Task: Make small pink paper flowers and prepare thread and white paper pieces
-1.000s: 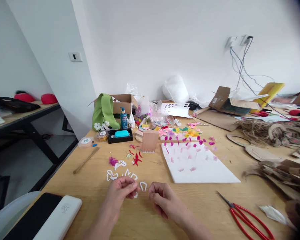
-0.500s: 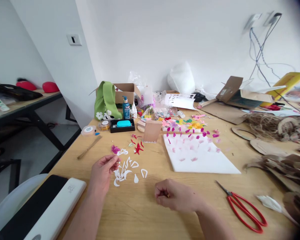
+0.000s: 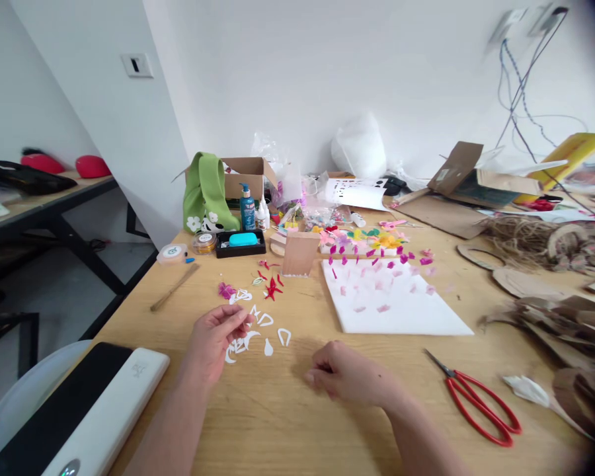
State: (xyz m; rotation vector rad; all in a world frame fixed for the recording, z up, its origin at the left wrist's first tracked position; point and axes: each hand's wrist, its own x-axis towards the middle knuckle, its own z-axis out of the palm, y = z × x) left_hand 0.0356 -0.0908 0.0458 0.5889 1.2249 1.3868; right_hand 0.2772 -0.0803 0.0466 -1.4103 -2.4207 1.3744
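Observation:
My left hand (image 3: 218, 338) is over the near-left edge of a scatter of white cut-out pieces (image 3: 268, 347), its thumb and fingertips pressed together. Whatever that pinch holds is too small to make out. To the right, my right hand (image 3: 347, 372) is curled closed just above the bare wood; its inside is hidden and its fingers are slightly blurred. Behind the white pieces lie a magenta flower piece (image 3: 225, 290) and red pieces (image 3: 272, 289). A white foam sheet (image 3: 401, 317) bears several pink and magenta petals.
Red-handled scissors (image 3: 480, 403) lie on the right. A black and white device (image 3: 123, 396) sits at the near left, a wooden stick (image 3: 174, 288) beyond it. Farther back are a small cardboard piece (image 3: 300, 254), a black tray (image 3: 219, 251) and a blue bottle (image 3: 247, 210). Brown paper scraps (image 3: 565, 337) crowd the right.
My left hand has moved right, over the white pieces. My right hand stays near its place, its fingers turned further down. The view has shifted slightly.

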